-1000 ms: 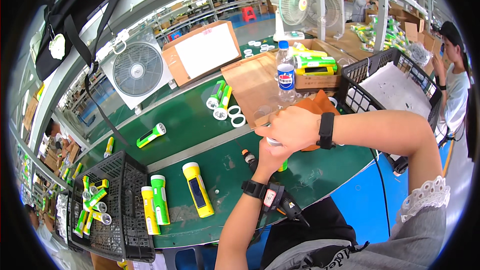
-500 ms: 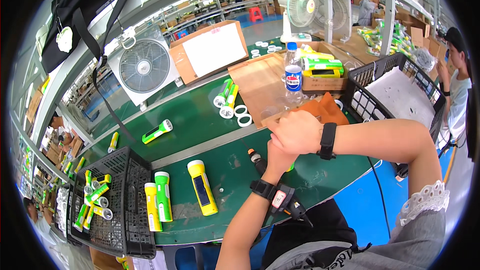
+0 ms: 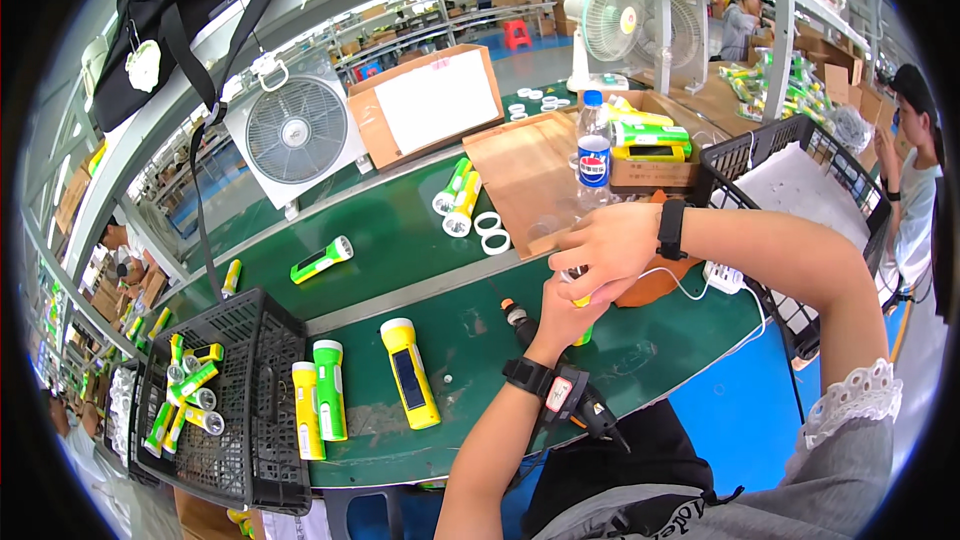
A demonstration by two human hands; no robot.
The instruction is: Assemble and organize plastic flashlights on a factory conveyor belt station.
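Note:
Over the right part of the green bench, my left hand [image 3: 568, 318] is closed around a flashlight [image 3: 585, 337], mostly hidden, with green and yellow showing between and below the fingers. My right hand [image 3: 612, 245] bends over its top end, fingers curled around a clear, pale rim. An electric screwdriver [image 3: 518, 320], black with an orange tip, lies under my left wrist. Left of it rests a yellow flashlight [image 3: 410, 380] with a dark panel. Farther left, a green flashlight [image 3: 328, 390] and another yellow flashlight [image 3: 306, 410] lie side by side.
A black crate [image 3: 250, 390] of flashlights stands at the left; another crate [image 3: 790, 200] is at the right. Ahead are a bottle [image 3: 593, 155], a carton [image 3: 650, 172] of flashlights, white rings [image 3: 490, 232] and an orange-brown cloth [image 3: 650, 285]. A white power strip [image 3: 722, 277] trails a cord.
My right hand has shifted slightly right and its fingers have spread, exposing the flashlight's top end. The white power strip now shows beyond my right forearm. The view has shifted slightly.

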